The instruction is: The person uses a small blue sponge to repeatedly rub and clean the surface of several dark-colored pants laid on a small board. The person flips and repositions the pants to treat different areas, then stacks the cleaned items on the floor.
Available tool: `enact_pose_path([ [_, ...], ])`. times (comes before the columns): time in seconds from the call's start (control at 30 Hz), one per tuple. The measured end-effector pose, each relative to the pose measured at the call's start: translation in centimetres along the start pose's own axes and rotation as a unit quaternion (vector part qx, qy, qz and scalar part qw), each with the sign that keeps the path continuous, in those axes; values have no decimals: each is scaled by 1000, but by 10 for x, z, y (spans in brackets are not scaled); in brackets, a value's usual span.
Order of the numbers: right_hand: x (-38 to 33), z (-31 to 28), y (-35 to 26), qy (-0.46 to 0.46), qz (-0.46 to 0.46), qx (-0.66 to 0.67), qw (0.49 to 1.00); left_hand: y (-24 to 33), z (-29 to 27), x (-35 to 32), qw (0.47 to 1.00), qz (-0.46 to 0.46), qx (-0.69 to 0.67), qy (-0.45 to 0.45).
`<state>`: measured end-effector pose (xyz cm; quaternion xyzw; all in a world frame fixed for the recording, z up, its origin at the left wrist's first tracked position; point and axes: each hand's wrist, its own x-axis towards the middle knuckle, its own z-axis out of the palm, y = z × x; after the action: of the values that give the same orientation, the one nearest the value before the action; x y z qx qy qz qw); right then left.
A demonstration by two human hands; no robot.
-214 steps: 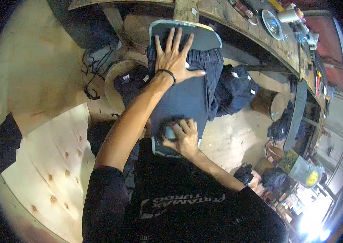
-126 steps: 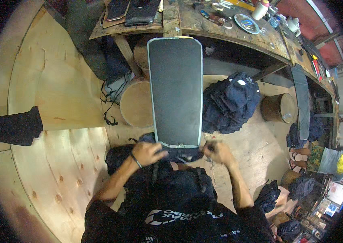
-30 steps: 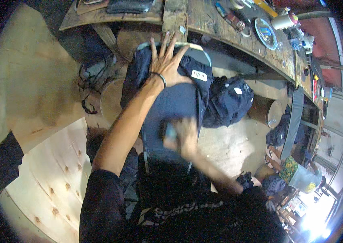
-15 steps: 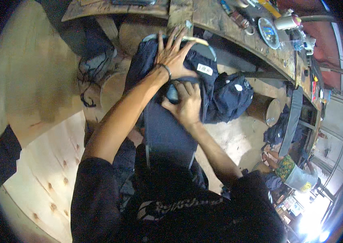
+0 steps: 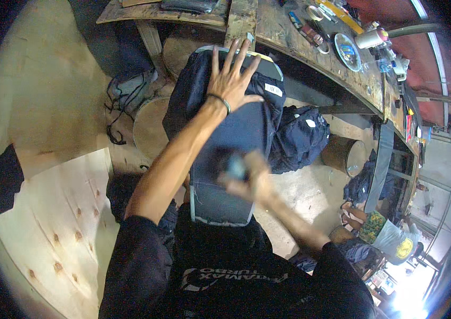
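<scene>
A long dark board (image 5: 220, 210) with a pale rim stretches away from my body. Navy fabric (image 5: 189, 98) is bunched round its far end and carries a small white label (image 5: 273, 89). My left hand (image 5: 229, 85) lies flat on that end, fingers spread, holding nothing. Nearer to me, my right hand (image 5: 257, 175) is smeared by motion above the board's dark surface. Its fingers curve round a rounded blue-grey object (image 5: 237, 167), too blurred to name.
Beyond the board stands a worn wooden workbench (image 5: 284, 45) with a round dish (image 5: 346, 52) and tools. Dark fabric (image 5: 302, 135) is heaped to the right, beside a round drum-like stool (image 5: 344, 155). Pale wooden sheets (image 5: 58, 218) stand left. Another person (image 5: 390, 231) sits at far right.
My right hand has moved down the board toward me with the blue-grey object. My left hand stays at the far end, fingers still spread. More of the board's near end shows.
</scene>
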<state>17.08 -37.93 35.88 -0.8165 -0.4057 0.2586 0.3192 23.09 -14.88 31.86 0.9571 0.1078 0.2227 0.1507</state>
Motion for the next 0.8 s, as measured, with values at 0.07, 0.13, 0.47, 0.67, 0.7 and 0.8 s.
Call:
enact_pose_path([
  [0.07, 39, -25, 24, 278, -42, -58, 958, 19, -15, -39, 996, -88, 10, 1],
  [0.13, 88, -36, 72, 343, -63, -74, 934, 25, -18, -82, 965, -262, 5, -7],
  [0.47, -34, 110, 34, 300, -174, -93, 933, 51, -23, -398, 963, -188, -165, -104],
  [0.67, 49, 166, -76, 150, -217, -56, 963, -17, -56, -383, 890, -379, -251, 21],
  [0.7, 56, 162, -76, 157, -174, -19, 972, -21, -61, -356, 875, -373, -305, 39],
  [0.8, 22, 117, -56, 254, -133, 1, 958, 12, -77, -290, 936, -254, -244, 13],
])
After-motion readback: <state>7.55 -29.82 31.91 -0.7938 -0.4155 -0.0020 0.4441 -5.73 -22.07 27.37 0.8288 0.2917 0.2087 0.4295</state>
